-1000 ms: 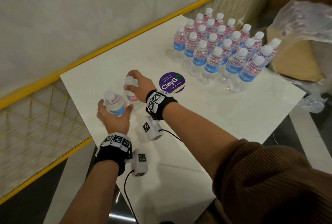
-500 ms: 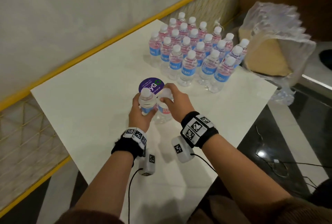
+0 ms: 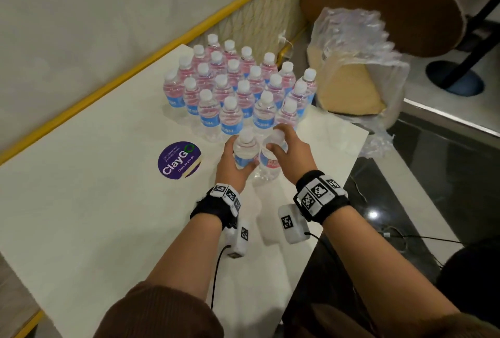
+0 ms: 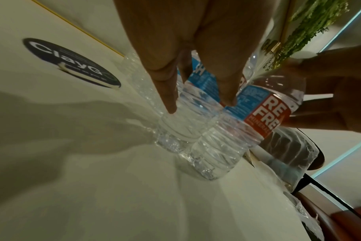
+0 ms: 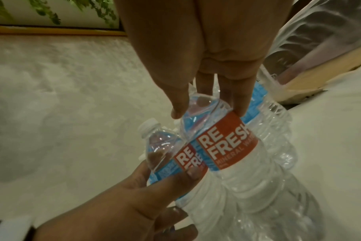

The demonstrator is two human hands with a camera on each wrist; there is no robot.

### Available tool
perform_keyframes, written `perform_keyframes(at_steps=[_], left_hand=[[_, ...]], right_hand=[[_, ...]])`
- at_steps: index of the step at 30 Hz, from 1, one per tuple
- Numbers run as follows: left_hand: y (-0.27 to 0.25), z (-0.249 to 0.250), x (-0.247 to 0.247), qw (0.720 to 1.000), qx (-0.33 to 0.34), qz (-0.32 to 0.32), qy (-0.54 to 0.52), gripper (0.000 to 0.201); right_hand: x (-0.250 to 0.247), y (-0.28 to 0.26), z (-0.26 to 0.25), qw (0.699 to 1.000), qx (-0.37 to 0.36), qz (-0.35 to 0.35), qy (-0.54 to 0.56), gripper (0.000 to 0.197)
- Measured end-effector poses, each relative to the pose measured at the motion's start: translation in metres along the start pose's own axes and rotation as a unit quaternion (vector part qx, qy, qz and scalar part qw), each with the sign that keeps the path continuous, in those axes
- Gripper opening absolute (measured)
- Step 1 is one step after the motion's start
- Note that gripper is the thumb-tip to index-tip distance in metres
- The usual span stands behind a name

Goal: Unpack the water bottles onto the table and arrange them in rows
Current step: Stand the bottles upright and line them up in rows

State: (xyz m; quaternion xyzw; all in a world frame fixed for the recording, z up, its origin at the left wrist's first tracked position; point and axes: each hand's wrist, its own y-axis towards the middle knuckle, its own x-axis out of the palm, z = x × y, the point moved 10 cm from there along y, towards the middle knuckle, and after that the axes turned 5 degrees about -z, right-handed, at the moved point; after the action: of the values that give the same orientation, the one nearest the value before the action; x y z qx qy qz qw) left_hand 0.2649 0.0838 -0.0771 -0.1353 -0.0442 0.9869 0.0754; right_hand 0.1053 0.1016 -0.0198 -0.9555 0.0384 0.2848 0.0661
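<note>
Two water bottles held upright and touching, near the table's (image 3: 89, 229) right edge, just in front of the standing block of bottles (image 3: 238, 88) at the far right corner. Left bottle (image 3: 244, 152): left hand (image 3: 232, 168) wrapped around its body. Right bottle (image 3: 270, 160): right hand (image 3: 290, 152) gripping the top (cap hidden). Purple sticker (image 3: 179, 160) lies left of them.

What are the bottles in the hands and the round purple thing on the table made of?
The two bottles look like thin clear plastic: you see through them, the sides are ribbed, and the printed labels look glossy, probably plastic film. The purple circle seems a flat printed sticker, paper or vinyl, lying flush on the white table.
</note>
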Motion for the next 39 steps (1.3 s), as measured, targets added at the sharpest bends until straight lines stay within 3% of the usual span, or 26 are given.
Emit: perform_keyframes(at_steps=[4, 8, 11, 16, 23, 28, 34, 39], left_hand=[[0.011, -0.001, 0.009, 1.0, -0.005, 0.0, -0.004, 0.073], [0.017, -0.028, 0.017, 0.998, -0.061, -0.019, 0.028, 0.073], [0.013, -0.047, 0.019, 0.995, -0.087, -0.02, 0.035, 0.069], [0.02, -0.044, 0.016, 0.995, -0.084, -0.006, 0.061, 0.07], [0.029, -0.053, 0.009, 0.992, -0.101, 0.031, 0.065, 0.066], [0.029, -0.061, 0.015, 0.993, -0.096, 0.008, 0.065, 0.079], [0.032, -0.064, 0.01, 0.993, -0.097, 0.018, 0.059, 0.063], [0.035, -0.066, 0.014, 0.992, -0.092, 0.007, 0.082, 0.069]], right_hand=[[-0.005, 0.003, 0.02, 0.996, 0.01, 0.02, 0.086, 0.04], [0.012, 0.0, 0.047, 0.985, 0.015, -0.005, 0.17, 0.063], [0.032, 0.002, 0.074, 0.993, 0.038, -0.023, 0.113, 0.081], [0.04, 0.006, 0.099, 0.991, 0.084, -0.036, 0.102, 0.073], [0.046, 0.011, 0.1, 0.988, 0.079, -0.062, 0.119, 0.071], [0.047, 0.016, 0.1, 0.991, 0.08, -0.025, 0.102, 0.08], [0.045, 0.014, 0.101, 0.985, 0.096, 0.012, 0.141, 0.065], [0.05, 0.015, 0.105, 0.985, 0.101, 0.001, 0.136, 0.065]])
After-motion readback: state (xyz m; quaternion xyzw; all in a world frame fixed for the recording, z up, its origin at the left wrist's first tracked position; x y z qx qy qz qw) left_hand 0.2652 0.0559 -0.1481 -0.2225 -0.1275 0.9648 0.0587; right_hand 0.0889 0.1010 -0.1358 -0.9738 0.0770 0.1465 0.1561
